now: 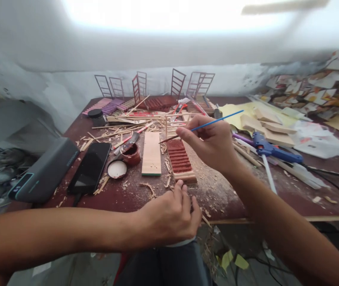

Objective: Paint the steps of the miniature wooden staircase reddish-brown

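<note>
My right hand (206,139) pinches a thin blue-handled paintbrush (217,120), its dark tip pointing left above the table. Below it lies a small wooden model piece (180,156) with ribbed steps painted dark red and a bare wood strip at the near end. My left hand (177,214) rests at that near end, fingertips touching its edge, fingers loosely bent and partly apart. A thin upright wooden frame at the piece's far end is partly behind my right hand. Left of it are a plain wooden board (151,154) and an open jar of dark red paint (130,154).
A white jar lid (117,169), phone (90,167) and grey power bank (45,170) lie on the left. Several painted stepped pieces with ladder-like frames (177,82) stand at the back. A blue glue gun (272,149) lies on the right. Wood shavings and sticks litter the table.
</note>
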The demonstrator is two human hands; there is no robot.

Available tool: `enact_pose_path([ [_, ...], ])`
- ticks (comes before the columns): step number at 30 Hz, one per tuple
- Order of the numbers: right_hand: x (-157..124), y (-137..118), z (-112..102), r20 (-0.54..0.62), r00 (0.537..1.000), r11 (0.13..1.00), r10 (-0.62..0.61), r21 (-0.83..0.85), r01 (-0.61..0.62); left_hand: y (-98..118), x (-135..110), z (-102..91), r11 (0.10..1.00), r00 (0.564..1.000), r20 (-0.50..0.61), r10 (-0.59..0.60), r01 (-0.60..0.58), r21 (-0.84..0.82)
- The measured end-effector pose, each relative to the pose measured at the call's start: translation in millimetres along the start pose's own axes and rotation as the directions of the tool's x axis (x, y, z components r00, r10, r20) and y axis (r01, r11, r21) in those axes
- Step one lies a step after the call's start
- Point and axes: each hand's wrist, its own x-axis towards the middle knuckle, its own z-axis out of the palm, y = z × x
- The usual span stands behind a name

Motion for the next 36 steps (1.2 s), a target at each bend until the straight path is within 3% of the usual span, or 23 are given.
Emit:
enact_pose_path([
  [5,18,-22,31,0.267,0.963,0.999,0.017,-0.033,-0.009,-1,0,2.9,1.000,1.000,-0.018,-0.015,0.015,-0.015],
  [9,29,-22,60,0.366,0.931,0.989,0.010,-0.143,0.045,-2,1,1.8,0.999,1.000,-0.029,-0.004,0.003,-0.034],
  [12,34,-14,77,0.448,0.890,0.977,0.077,-0.213,0.022,-3,1,-0.8,0.999,0.999,-0.032,-0.002,0.001,-0.035],
  [17,34,-5,86,0.468,0.880,0.979,0.083,-0.201,0.015,-6,1,-3.4,1.000,1.000,-0.031,-0.001,0.000,-0.030],
  [20,33,-11,72,0.403,0.912,0.983,0.078,-0.185,-0.002,-6,1,-3.0,1.000,1.000,-0.030,-0.003,0.002,-0.031],
  [25,27,-25,21,0.206,0.975,0.996,0.081,-0.055,-0.071,-2,0,-0.6,0.999,0.999,-0.029,-0.015,0.014,-0.039],
  [28,14,-17,-11,0.140,0.983,0.993,0.121,-0.011,-0.120,0,0,0.5,0.999,0.999,-0.028,-0.018,0.016,-0.044],
  [31,-6,1,-32,0.073,0.989,0.990,0.128,-0.069,-0.123,-1,0,0.4,0.999,1.000,-0.024,-0.018,0.017,-0.049],
  [33,-21,12,-39,0.059,0.993,0.985,0.105,-0.144,-0.095,-2,0,-0.2,0.998,1.000,-0.023,-0.014,0.013,-0.055],
  [36,-37,23,-45,0.132,0.987,0.978,0.089,-0.201,-0.061,-2,-1,-1.1,0.997,1.000,-0.014,-0.012,0.011,-0.070],
])
